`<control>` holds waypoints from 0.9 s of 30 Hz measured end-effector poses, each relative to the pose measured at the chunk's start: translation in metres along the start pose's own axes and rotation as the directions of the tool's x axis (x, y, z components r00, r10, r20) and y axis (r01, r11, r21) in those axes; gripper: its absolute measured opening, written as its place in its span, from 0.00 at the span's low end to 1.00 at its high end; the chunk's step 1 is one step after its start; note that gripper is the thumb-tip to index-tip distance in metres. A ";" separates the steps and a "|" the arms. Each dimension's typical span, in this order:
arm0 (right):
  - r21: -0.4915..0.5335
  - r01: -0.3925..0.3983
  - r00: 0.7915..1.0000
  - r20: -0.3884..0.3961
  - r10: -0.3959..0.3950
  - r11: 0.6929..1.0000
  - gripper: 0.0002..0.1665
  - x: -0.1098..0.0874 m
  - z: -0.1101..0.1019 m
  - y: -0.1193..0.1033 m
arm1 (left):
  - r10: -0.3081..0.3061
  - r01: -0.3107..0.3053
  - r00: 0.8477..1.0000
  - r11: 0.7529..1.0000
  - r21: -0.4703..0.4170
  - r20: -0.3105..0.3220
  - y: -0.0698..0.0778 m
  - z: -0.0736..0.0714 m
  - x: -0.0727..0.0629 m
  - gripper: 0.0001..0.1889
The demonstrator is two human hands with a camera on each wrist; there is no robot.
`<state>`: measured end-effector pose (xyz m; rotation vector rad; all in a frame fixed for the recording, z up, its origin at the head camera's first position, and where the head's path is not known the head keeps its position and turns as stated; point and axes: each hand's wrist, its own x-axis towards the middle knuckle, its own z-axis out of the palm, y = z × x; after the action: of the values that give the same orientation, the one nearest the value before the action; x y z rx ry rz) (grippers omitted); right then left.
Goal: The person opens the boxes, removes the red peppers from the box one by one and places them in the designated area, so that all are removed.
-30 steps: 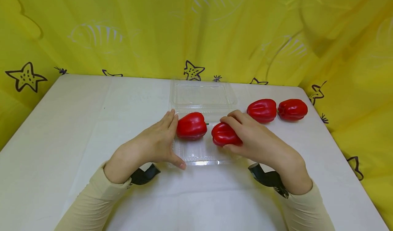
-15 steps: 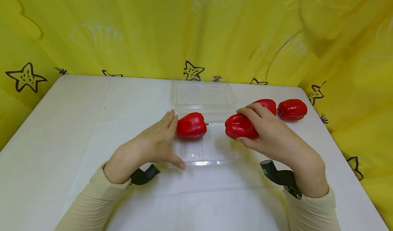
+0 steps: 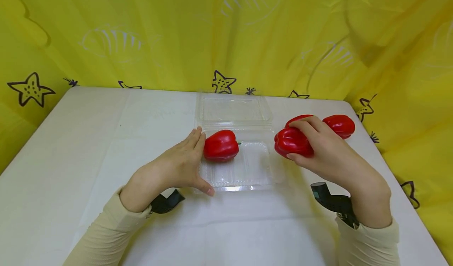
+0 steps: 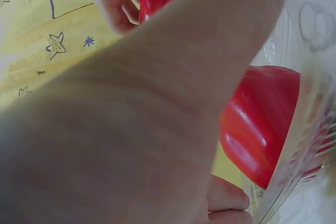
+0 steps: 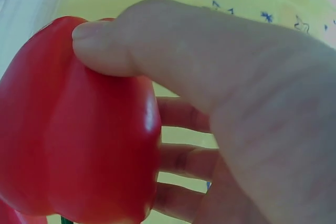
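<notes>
A red bell pepper (image 3: 221,145) with a green stem lies in the left part of a clear plastic clamshell box (image 3: 249,175). My left hand (image 3: 178,162) rests along the box's left side, fingers straight and thumb spread toward the front edge. In the left wrist view, that pepper (image 4: 257,124) shows beside the box wall. My right hand (image 3: 323,152) grips a second bell pepper (image 3: 293,142) just past the box's right edge. Its thumb lies across the pepper (image 5: 79,129) in the right wrist view, the other fingers behind.
The box's lid (image 3: 233,109) lies folded back toward the rear. Another bell pepper (image 3: 296,119) is partly hidden behind my right hand, and one more (image 3: 340,125) lies at the table's right rear. A yellow patterned cloth (image 3: 170,34) hangs behind the white table (image 3: 70,148).
My right hand has carried its bell pepper rightward from over the box to beyond its right edge, near the rear peppers. My left hand has stayed in place.
</notes>
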<state>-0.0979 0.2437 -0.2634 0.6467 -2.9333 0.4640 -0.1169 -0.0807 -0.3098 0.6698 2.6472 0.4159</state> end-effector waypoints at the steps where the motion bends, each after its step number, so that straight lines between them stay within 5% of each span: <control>1: -0.004 -0.014 1.000 0.011 0.015 1.000 0.37 -0.001 -0.001 0.002 | 0.000 0.000 1.000 1.000 0.000 0.000 0.000 0.000 0.000 0.73; 9: -0.022 -0.152 0.982 0.112 0.154 0.988 0.44 -0.006 -0.005 0.022 | 0.005 -0.005 1.000 1.000 0.001 -0.004 0.001 -0.001 -0.001 0.73; 27: -0.050 -0.228 0.939 0.252 0.233 0.972 0.43 0.002 0.011 0.037 | 0.003 -0.003 1.000 1.000 0.011 -0.004 0.001 0.000 0.000 0.73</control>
<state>-0.1155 0.2713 -0.2831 0.3857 -3.2752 0.3962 -0.1163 -0.0802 -0.3095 0.6776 2.6540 0.4047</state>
